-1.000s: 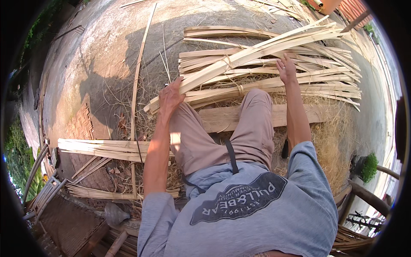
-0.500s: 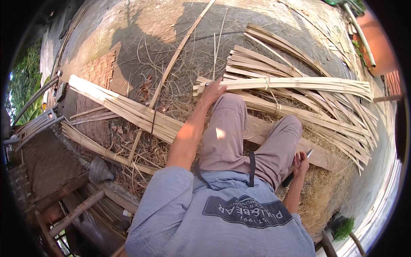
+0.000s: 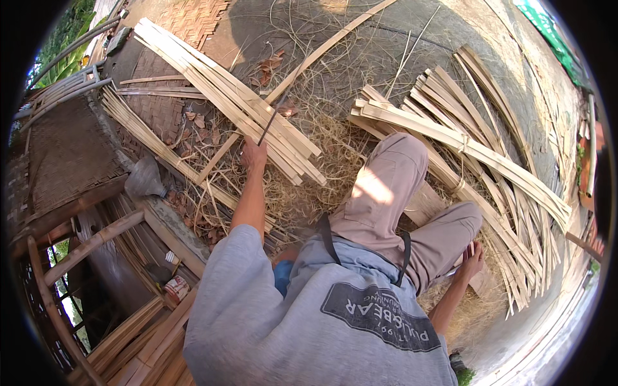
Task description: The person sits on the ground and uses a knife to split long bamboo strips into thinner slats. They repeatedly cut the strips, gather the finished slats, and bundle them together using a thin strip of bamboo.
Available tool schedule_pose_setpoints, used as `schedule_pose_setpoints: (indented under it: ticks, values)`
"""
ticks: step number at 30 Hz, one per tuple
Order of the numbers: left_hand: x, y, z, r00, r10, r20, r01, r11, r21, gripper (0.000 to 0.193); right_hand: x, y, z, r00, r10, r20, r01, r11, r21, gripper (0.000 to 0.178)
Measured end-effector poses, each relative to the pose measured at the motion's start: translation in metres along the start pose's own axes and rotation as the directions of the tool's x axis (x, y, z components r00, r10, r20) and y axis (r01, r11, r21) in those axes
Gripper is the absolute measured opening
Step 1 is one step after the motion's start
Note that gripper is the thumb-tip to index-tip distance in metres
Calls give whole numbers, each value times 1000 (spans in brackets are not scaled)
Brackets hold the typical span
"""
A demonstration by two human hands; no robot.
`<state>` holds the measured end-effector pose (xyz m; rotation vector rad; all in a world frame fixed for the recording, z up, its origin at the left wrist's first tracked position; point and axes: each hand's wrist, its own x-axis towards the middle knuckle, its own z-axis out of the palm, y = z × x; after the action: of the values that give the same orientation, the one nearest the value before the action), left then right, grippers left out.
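My left hand (image 3: 253, 155) is at the lower edge of a bundle of pale bamboo strips (image 3: 219, 83) on the left, its fingers curled against the strips and partly hidden. A dark narrow band (image 3: 278, 113) crosses that bundle just beside the hand. My right hand (image 3: 475, 258) is closed beside my right knee, around a knife whose dark handle and blade are mostly hidden now. In front of my knees lies a tied bundle of bamboo strips (image 3: 492, 156), apart from both hands.
More strips fan out (image 3: 450, 96) at the right. Thin shavings (image 3: 335, 138) cover the ground. A long single strip (image 3: 335, 37) runs under the left bundle. Woven matting (image 3: 196, 22) lies far left. A clear plastic bottle (image 3: 145, 178) and a bamboo frame (image 3: 96, 248) are at the near left.
My left hand has left the tied bundle near my knee and moved left to the other bundle. The view has turned leftward. My right hand stays near my right knee, its knife now less visible.
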<state>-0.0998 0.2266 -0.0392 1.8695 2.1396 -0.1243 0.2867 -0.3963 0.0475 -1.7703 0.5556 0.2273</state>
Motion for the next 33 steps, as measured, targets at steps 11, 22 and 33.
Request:
schedule_pose_setpoints:
  ticks: [11,22,33]
  values:
    - [-91,89,4,947,319,35,-268,845,-462,44,-15,-8,30,959,-256,119,282,894,-347,25]
    - [35,-24,58,770,29,638,638,-88,-765,85,-64,-18,63,894,-442,68,414,762,-497,26]
    - [3,4,76,856,361,371,505,-425,-751,89,-76,-21,67,811,-581,69,479,591,-649,25]
